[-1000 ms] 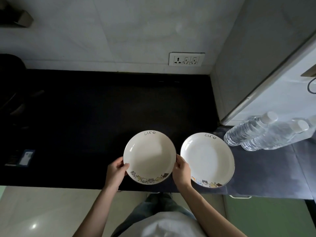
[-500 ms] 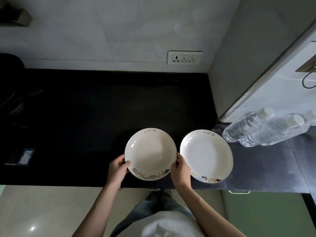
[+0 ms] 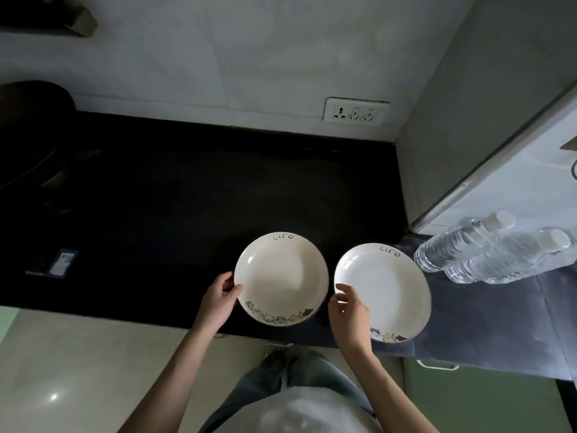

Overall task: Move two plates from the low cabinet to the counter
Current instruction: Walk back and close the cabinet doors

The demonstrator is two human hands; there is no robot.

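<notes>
Two white plates with "life" lettering and a cat border lie side by side on the black counter near its front edge. My left hand grips the left rim of the left plate, thumb on top. My right hand is off that plate, its fingers apart, and it hovers over the left edge of the right plate. It covers part of that plate's rim, and I cannot tell whether it touches the rim.
Several clear water bottles lie just right of the right plate on a grey cloth. A wall socket sits at the back. A small blue card and a dark object are at the left. A pale panel rises on the right.
My right hand has let go of the left plate's right rim and shifted right with its fingers spread. My left hand keeps its hold. The plates have stayed in place.
</notes>
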